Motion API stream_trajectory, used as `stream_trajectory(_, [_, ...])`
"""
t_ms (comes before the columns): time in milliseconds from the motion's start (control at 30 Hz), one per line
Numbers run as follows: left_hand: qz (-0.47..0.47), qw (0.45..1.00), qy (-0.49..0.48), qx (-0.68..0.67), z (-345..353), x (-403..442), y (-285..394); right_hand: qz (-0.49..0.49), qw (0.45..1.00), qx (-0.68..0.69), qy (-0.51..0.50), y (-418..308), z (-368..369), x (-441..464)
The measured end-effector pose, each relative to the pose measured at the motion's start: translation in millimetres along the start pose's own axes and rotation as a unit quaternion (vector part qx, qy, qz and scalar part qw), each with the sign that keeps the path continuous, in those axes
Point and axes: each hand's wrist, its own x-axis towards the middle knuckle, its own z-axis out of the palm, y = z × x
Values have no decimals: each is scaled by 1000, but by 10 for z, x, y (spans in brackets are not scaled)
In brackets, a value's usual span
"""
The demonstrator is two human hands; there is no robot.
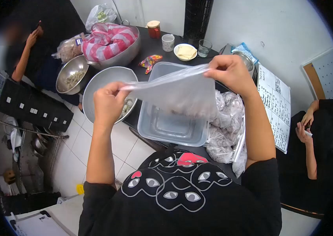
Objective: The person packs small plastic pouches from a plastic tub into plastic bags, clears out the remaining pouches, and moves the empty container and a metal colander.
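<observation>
A clear plastic bag (178, 92) is stretched taut between my two hands at its upper edge. My left hand (110, 100) pinches its left corner, and my right hand (231, 72) pinches the right one. Something brownish shows low behind or inside the bag; I cannot tell which. Beneath it is a translucent plastic tub (150, 131), partly hidden by the bag. Several filled plastic bags (229, 122) are heaped right of the tub. Left of it, a large metal bowl (103, 80) holds pale greyish pieces, partly covered by my left hand.
A smaller metal bowl (62, 80) and a big basin (133, 45) with a red-striped bag (109, 43) stand at left. Behind are a cup (168, 42), a glass (204, 48) and a white bowl (178, 56). A written board (274, 102) leans right. People are at both sides.
</observation>
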Motion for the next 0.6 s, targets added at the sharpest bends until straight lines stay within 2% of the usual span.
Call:
stream_trajectory(33, [-5, 999, -13, -29, -5, 34, 117, 29, 995, 93, 15, 9, -35, -18])
stream_trajectory(67, [4, 991, -25, -132, 14, 75, 253, 59, 980, 186, 30, 10, -63, -37])
stream_trajectory(133, [49, 973, -44, -221, 103, 131, 564, 101, 936, 332, 51, 48, -76, -47])
stream_trajectory(233, [122, 951, -66, -275, 349, 238, 811, 17, 859, 505, 78, 102, 83, 5])
stream_trajectory(267, [149, 946, -72, -280, 432, 280, 867, 17, 857, 508, 86, 87, 203, 57])
stream_trajectory(333, [155, 951, -49, -264, 587, 328, 949, -21, 798, 599, 60, -93, 481, 92])
stream_trajectory(367, [158, 953, -36, -256, 636, 345, 979, -56, 756, 652, 1, -243, 574, 78])
stream_trajectory(400, [172, 948, -22, -267, 645, 356, 1008, -90, 763, 640, 22, -350, 728, 70])
stream_trajectory(500, [166, 934, 14, -317, 541, 347, 1066, -89, 922, 378, 4, -427, 921, -38])
stream_trajectory(533, [143, 939, -3, -313, 477, 333, 1030, -66, 934, 350, -16, -408, 890, -19])
stream_trajectory(600, [129, 906, -78, -396, 377, 283, 1045, -19, 955, 292, -49, -368, 769, 27])
